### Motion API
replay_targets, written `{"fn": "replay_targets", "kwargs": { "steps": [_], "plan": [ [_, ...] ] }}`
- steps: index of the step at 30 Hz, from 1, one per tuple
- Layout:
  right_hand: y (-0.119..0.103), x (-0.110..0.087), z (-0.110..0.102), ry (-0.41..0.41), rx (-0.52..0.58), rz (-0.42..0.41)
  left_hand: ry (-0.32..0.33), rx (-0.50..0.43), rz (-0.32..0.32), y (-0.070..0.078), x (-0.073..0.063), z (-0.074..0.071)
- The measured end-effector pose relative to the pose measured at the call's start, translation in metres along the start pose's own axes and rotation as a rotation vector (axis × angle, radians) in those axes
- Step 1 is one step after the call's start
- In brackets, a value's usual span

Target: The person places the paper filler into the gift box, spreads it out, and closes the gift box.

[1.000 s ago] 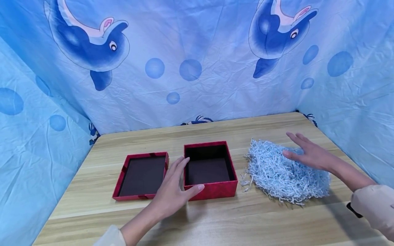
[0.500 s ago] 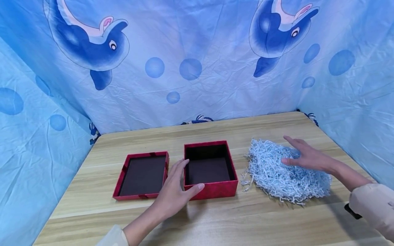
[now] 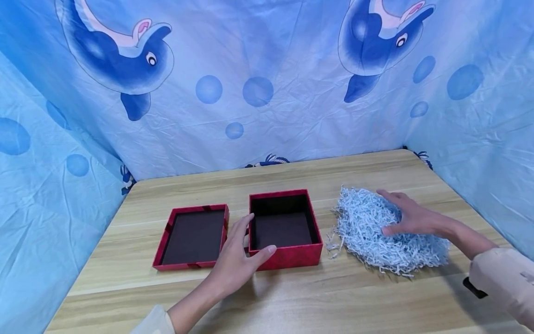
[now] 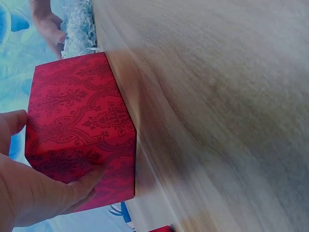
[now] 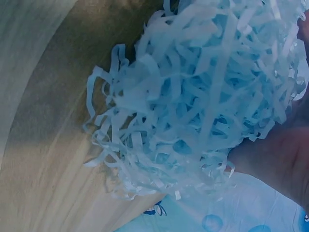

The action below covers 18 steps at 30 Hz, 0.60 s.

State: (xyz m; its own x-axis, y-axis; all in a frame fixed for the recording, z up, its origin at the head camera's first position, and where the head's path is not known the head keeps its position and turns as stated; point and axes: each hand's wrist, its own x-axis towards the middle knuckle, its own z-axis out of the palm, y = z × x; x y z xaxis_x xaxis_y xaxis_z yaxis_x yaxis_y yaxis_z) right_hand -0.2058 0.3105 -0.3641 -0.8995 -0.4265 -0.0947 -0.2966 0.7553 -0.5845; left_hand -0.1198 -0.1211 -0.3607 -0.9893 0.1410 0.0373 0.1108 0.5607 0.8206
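Observation:
An open red patterned box (image 3: 288, 257) with a dark inside sits mid-table. My left hand (image 3: 233, 264) rests at its near left corner, fingers along the left wall and thumb at the front. In the left wrist view, the thumb and a finger touch the red walls (image 4: 79, 104) of the box. To the right lies a heap of pale blue shredded paper (image 3: 367, 232). My right hand (image 3: 413, 217) is down on the top of the heap, thumb and fingers spread apart with paper between them. In the right wrist view, the shredded paper (image 5: 193, 92) hides most of the fingers.
The red box lid (image 3: 192, 239) lies inside-up at the left, just beside my left hand. A few loose paper strips (image 3: 332, 246) lie between box and heap. Blue dolphin-print cloth (image 3: 292, 130) hangs behind the wooden table (image 3: 317, 301) and at both sides.
My right hand has come down onto the shredded paper and shifted slightly left, its fingers bending more. My left hand stays at the box corner. The box and lid have not moved.

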Motion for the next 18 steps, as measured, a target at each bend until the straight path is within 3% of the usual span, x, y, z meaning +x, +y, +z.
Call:
{"fn": "replay_targets", "kwargs": {
  "steps": [9, 18],
  "plan": [
    [0.005, -0.001, 0.001, -0.020, 0.005, -0.089, 0.003, -0.025, -0.033, 0.002, 0.000, 0.000],
    [0.011, -0.001, 0.005, -0.039, 0.004, -0.125, 0.002, -0.039, -0.049, 0.003, 0.001, 0.001]
  ]
}}
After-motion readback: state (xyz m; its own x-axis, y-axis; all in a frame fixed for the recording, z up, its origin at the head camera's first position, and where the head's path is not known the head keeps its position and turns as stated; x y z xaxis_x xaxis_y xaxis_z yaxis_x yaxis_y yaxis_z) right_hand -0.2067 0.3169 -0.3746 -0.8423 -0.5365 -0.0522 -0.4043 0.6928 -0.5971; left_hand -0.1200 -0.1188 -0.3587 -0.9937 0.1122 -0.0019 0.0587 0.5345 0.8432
